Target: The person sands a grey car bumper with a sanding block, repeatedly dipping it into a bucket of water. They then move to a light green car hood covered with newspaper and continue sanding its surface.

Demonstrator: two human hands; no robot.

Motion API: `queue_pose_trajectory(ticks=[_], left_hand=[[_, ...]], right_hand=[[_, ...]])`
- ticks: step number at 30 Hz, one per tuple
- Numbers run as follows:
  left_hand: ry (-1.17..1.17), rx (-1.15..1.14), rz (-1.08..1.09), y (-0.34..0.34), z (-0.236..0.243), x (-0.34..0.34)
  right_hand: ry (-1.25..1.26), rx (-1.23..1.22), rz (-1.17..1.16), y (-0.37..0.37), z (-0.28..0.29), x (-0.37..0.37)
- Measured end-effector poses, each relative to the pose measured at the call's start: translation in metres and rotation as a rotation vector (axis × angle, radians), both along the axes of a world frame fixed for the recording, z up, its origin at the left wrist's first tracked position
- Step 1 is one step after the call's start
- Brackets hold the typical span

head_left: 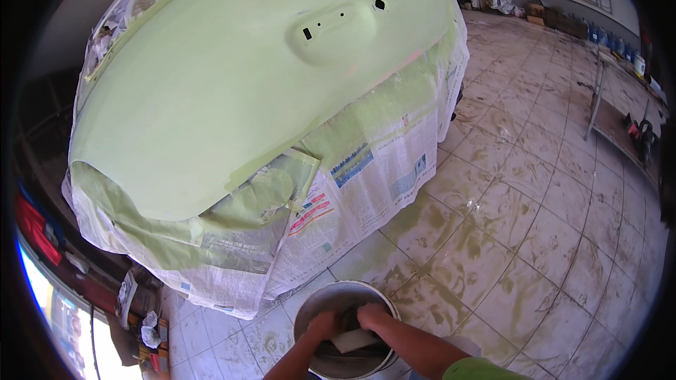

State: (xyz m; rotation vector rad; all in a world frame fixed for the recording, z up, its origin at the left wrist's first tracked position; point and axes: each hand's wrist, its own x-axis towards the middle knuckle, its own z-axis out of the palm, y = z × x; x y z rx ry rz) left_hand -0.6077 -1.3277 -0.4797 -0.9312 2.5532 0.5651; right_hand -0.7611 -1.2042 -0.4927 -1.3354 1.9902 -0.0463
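Observation:
Both hands are down inside a round grey bucket (325, 300) that stands on the floor at the bottom of the view. My left hand (324, 325) is curled at the bucket's left side, close to a pale flat rectangular piece (354, 340). Curled as well, my right hand (369, 315) sits just above that piece on the other side. Between the hands is a dark patch whose kind I cannot make out. Fingertips of both hands are hidden, so what each grips does not show.
A pale green car panel (211, 77) with a handle recess fills the upper left, newspaper masking (366, 169) hanging around it. Wet greenish smears mark the tiled floor (549, 253). A low metal-legged stand (620, 134) is at right; blue bottles (611, 41) line the far wall.

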Motion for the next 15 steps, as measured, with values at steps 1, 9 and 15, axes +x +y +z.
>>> queue_pose_trajectory(ticks=[1,9,15], left_hand=[[-0.012,-0.006,0.015,0.007,0.021,-0.001],[0.258,0.042,-0.13,0.003,0.096,0.019],[0.49,0.314,-0.013,-0.013,0.112,0.018]], right_hand=[[-0.018,0.008,0.006,-0.001,0.003,0.0],[0.077,-0.398,-0.161,-0.007,-0.014,0.016],[-0.112,-0.63,-0.241,-0.015,-0.03,-0.005]])
